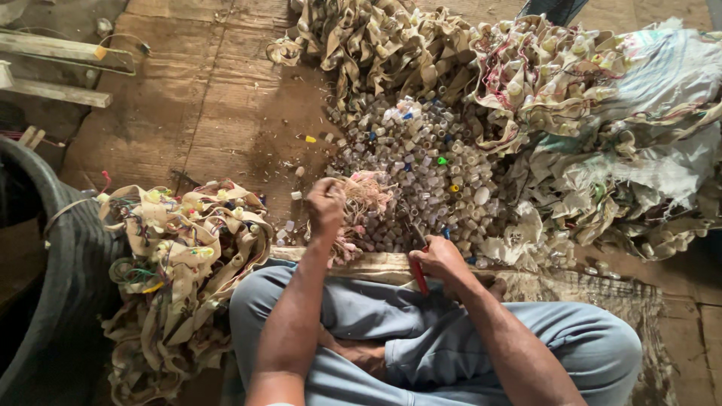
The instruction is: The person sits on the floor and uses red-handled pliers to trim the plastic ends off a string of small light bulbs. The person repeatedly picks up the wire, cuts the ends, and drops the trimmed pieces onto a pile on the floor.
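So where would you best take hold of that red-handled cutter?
By its red handles, from the near side, as the right hand does: they point back toward the person, while the blades face the pile of small caps. The left hand grips a strip bundle.

Soft, dim daylight over a wide-angle downward view

Light is even and muted, brightest on the white sacking (662, 75) at the floor's far right corner, with no glare. Deep shadow swallows the black tub (45, 301) along the left edge. Straight planks (53, 71) bow near the corners from lens distortion. Focus is sharp mid-frame; the lower edge looks slightly soft.
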